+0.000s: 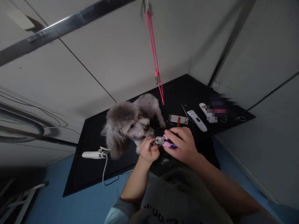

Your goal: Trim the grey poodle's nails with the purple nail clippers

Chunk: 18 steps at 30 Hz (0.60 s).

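Note:
A grey, curly-coated dog (pixel 126 119) lies on the black table, its head turned toward my hands. My left hand (pixel 149 149) is closed around one of its paws (pixel 152 144), which is mostly covered by my fingers. In my right hand (pixel 183 143) are pet nail clippers (pixel 169 143) with pink and blue handles, gripped with the fingers wrapped round them. The metal jaws of the clippers are right at the paw; whether they touch a claw I cannot make out.
The black grooming table (pixel 77 174) carries a white corded clipper (pixel 94 154) on the left. To the right lie scissors (pixel 184 109), a comb-like metal plate (pixel 175 119), a white trimmer (pixel 197 120) and another white trimmer (pixel 205 110). A pink leash (pixel 153 46) hangs above the table.

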Each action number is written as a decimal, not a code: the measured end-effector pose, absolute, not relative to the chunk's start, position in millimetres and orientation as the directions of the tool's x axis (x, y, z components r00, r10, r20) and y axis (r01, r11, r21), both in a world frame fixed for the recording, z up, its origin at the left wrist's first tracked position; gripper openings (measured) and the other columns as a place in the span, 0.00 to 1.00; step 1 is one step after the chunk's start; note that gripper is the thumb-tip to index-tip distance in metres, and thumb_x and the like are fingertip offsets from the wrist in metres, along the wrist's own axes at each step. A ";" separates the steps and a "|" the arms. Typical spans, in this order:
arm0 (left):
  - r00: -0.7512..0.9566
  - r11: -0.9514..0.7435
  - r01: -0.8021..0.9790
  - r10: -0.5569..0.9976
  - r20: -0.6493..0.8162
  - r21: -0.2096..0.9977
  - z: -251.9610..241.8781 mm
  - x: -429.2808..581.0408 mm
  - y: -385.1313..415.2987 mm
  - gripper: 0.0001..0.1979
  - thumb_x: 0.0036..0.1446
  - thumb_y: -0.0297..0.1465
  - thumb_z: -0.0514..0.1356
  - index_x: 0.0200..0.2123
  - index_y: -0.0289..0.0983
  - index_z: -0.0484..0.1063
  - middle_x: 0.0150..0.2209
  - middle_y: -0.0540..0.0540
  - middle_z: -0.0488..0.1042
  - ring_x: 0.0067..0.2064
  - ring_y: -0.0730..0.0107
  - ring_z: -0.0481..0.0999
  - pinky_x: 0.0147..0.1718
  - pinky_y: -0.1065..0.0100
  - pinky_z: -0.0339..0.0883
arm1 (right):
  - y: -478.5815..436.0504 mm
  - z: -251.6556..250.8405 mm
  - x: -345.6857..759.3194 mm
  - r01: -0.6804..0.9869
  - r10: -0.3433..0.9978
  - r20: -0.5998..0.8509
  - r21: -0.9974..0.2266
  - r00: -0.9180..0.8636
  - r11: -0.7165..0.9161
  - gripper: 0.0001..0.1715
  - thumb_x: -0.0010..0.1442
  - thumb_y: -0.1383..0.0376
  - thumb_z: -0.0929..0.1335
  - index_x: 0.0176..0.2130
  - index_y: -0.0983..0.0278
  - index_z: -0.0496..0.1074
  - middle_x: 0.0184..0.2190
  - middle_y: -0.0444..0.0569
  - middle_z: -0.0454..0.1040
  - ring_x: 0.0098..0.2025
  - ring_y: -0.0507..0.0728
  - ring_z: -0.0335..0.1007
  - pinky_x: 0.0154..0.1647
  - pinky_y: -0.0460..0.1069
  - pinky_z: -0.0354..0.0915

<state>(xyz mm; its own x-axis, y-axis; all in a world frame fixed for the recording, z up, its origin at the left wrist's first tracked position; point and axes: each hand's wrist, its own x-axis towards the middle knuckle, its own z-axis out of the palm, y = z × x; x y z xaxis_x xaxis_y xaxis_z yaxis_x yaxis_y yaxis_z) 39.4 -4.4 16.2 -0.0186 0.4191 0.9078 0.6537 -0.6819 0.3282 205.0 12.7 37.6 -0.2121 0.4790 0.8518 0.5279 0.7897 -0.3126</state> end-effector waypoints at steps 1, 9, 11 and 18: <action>0.004 -0.680 0.669 0.406 0.914 0.299 18.0 39.0 -4.9 0.15 0.65 0.39 0.49 0.33 0.36 0.68 0.24 0.47 0.72 0.25 0.72 0.74 0.25 0.72 0.69 | 14.4 40.6 208.5 0.531 0.461 0.846 -0.270 -0.267 0.803 0.21 0.54 0.65 0.70 0.49 0.57 0.73 0.36 0.47 0.75 0.36 0.56 0.72 0.40 0.54 0.64; 0.103 -0.710 0.658 0.416 0.904 0.251 33.0 38.8 -7.0 0.17 0.65 0.36 0.47 0.28 0.36 0.67 0.21 0.48 0.70 0.21 0.73 0.72 0.22 0.73 0.66 | 23.1 53.2 223.7 0.471 0.398 0.784 -0.155 -0.476 0.869 0.19 0.58 0.62 0.69 0.50 0.59 0.73 0.36 0.47 0.76 0.35 0.54 0.71 0.37 0.51 0.63; 0.119 -0.712 0.655 0.428 0.896 0.253 36.0 38.6 -7.4 0.19 0.66 0.37 0.46 0.26 0.37 0.65 0.20 0.49 0.69 0.21 0.73 0.71 0.22 0.72 0.66 | 22.5 54.9 224.1 0.454 0.402 0.777 -0.169 -0.484 0.875 0.20 0.57 0.62 0.69 0.50 0.60 0.73 0.36 0.48 0.76 0.35 0.55 0.71 0.38 0.51 0.64; 0.162 -0.725 0.646 0.437 0.885 0.240 38.9 36.9 -7.9 0.20 0.66 0.37 0.46 0.26 0.36 0.67 0.20 0.47 0.70 0.22 0.71 0.72 0.23 0.71 0.66 | 19.7 52.5 222.5 0.456 0.401 0.786 -0.172 -0.471 0.873 0.19 0.56 0.64 0.70 0.48 0.64 0.74 0.34 0.47 0.76 0.33 0.53 0.71 0.34 0.50 0.63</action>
